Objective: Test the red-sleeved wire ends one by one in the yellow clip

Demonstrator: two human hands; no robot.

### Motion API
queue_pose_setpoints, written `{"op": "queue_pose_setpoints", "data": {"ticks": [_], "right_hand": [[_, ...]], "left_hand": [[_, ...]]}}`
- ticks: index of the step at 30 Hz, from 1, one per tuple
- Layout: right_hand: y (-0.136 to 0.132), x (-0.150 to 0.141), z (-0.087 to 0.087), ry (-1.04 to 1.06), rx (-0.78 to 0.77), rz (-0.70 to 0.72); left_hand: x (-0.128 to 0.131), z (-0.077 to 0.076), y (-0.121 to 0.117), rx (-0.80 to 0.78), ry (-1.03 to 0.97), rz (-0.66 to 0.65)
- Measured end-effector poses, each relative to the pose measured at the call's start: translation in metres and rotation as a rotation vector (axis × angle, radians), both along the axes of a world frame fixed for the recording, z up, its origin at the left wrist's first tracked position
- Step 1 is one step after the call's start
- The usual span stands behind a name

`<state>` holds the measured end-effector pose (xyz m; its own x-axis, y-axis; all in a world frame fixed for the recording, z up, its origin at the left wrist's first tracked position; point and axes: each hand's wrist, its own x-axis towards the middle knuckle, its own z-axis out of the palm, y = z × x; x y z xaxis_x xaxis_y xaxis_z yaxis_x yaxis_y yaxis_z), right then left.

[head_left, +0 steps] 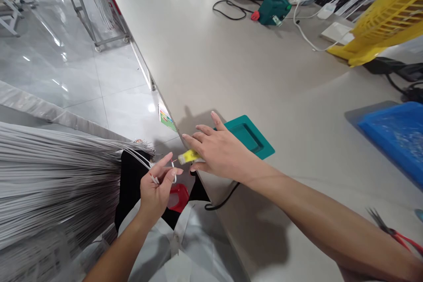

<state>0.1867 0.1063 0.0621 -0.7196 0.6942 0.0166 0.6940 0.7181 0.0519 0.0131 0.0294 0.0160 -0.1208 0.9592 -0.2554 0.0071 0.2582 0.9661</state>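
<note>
Head view: the left hand (156, 187) pinches a white wire (172, 165), its tip near a yellow piece (188, 157) at two o'clock. The right hand (220, 152) — fingers spread — partly hides a green tray (267, 150); a wire bundle (66, 176) sits toward nine, a blue tray (380, 125) at three.

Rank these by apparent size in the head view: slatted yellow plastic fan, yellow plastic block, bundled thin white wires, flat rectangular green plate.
Wires
Fan, cut off by the frame
Plate, partly behind the right hand
Block
</note>
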Motion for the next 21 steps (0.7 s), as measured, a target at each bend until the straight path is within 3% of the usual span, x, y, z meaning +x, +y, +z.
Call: {"op": "queue_pose_setpoints", "data": {"ticks": [5, 10, 12, 14, 17, 21], "right_hand": [[-0.005, -0.002, 0.006, 0.137, 0.016, 0.04], [-0.037, -0.017, 0.0, 0.582, 0.15, 0.056], [-0.049, -0.025, -0.006, 0.745, 0.041, -0.006], [-0.055, -0.031, -0.012, 0.895, -0.164, -0.068], [-0.055, -0.038, -0.02, 1.083, -0.415, -0.055], [-0.05, -0.043, -0.028, 1.291, -0.526, -0.018]], "left_hand": [[-0.009, 0.001, -0.003, -0.01, -0.119, 0.021], [-0.019, 0.009, -0.006, -0.045, -0.296, 0.025], [-0.022, 0.013, -0.007, -0.084, -0.396, 0.006], [-0.023, 0.018, -0.008, -0.134, -0.484, -0.033], [-0.022, 0.022, -0.009, -0.191, -0.563, -0.083], [-0.021, 0.021, -0.011, -0.226, -0.552, -0.118]]}}
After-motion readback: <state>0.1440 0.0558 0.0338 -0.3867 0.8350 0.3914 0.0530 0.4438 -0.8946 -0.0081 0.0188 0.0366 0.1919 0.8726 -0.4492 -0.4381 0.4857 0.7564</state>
